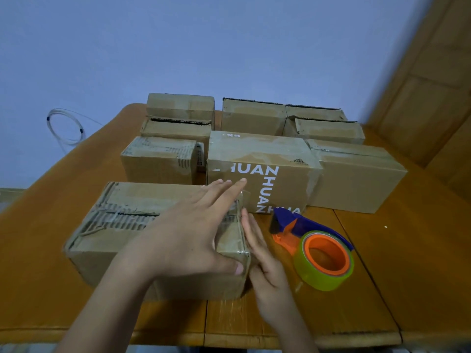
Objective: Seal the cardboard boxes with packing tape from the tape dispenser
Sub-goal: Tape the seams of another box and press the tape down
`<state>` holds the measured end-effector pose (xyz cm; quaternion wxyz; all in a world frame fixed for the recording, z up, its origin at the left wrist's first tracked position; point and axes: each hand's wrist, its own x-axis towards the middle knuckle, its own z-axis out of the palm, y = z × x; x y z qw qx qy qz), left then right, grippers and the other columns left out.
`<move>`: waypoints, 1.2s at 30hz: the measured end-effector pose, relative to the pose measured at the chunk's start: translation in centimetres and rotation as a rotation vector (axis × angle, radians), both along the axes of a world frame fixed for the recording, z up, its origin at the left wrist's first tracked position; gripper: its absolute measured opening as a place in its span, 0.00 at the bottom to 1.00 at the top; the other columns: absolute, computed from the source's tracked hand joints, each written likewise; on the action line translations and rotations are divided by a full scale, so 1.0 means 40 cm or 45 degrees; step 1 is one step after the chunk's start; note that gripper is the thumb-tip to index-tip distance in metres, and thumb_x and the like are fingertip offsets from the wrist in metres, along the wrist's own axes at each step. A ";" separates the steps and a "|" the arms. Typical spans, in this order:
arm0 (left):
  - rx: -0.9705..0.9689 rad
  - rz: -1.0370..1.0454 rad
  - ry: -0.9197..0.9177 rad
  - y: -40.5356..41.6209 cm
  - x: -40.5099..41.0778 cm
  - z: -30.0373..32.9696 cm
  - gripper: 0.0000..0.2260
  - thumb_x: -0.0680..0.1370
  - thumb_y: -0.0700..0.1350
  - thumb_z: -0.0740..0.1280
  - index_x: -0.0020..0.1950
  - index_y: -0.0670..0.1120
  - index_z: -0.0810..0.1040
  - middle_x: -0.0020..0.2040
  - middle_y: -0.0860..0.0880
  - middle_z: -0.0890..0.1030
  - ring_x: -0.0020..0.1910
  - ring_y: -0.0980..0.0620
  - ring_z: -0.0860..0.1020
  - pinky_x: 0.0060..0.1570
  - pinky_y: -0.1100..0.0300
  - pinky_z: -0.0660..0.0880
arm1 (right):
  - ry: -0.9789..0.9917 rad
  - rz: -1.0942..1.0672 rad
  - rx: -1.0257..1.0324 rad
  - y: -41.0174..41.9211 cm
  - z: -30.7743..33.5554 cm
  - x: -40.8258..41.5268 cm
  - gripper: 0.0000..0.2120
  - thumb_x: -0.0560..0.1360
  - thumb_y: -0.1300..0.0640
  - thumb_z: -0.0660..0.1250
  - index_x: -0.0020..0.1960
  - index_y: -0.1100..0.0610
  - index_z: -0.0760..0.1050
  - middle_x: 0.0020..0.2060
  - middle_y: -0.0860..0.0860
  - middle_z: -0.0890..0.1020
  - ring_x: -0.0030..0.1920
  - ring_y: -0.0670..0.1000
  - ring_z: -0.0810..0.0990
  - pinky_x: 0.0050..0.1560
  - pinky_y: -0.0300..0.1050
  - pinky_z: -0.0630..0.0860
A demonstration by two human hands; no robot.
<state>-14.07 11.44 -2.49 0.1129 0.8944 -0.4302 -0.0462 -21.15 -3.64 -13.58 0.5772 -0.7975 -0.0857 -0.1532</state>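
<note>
A worn cardboard box point(114, 225) lies nearest me on the wooden table, with clear tape running over its top and down its right end. My left hand point(188, 230) lies flat on the box's top right part, fingers straight, thumb over the front right corner. My right hand point(262, 261) presses flat against the box's right end, fingers straight. The tape dispenser point(313, 243), blue and orange with a roll of clear yellowish tape, lies on the table just right of my right hand, held by neither hand.
Several more cardboard boxes stand behind in rows, the nearest one printed with white letters point(262, 171). The wooden table point(382, 276) has a seam near its front edge. A coiled clear cable point(66, 126) hangs on the blue wall at left. Wooden panelling stands at right.
</note>
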 end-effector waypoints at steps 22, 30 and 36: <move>-0.062 0.024 0.106 0.000 -0.003 0.002 0.55 0.66 0.68 0.69 0.68 0.62 0.24 0.66 0.67 0.35 0.67 0.69 0.32 0.62 0.75 0.34 | -0.200 -0.245 0.188 -0.091 0.066 0.011 0.19 0.71 0.64 0.58 0.46 0.47 0.84 0.50 0.44 0.84 0.59 0.46 0.79 0.60 0.51 0.73; -0.052 0.030 0.068 0.003 -0.003 0.000 0.55 0.67 0.69 0.68 0.73 0.58 0.28 0.67 0.64 0.32 0.66 0.69 0.31 0.56 0.80 0.30 | 0.108 -0.004 0.234 -0.065 0.096 0.130 0.29 0.68 0.42 0.69 0.66 0.41 0.66 0.61 0.39 0.77 0.64 0.38 0.72 0.61 0.36 0.70; -0.044 0.030 0.079 0.001 -0.001 0.000 0.54 0.67 0.69 0.68 0.69 0.62 0.25 0.65 0.66 0.31 0.65 0.71 0.30 0.54 0.83 0.29 | 0.125 0.039 0.433 -0.062 0.084 0.157 0.25 0.70 0.52 0.68 0.66 0.51 0.71 0.57 0.44 0.81 0.61 0.44 0.77 0.58 0.39 0.74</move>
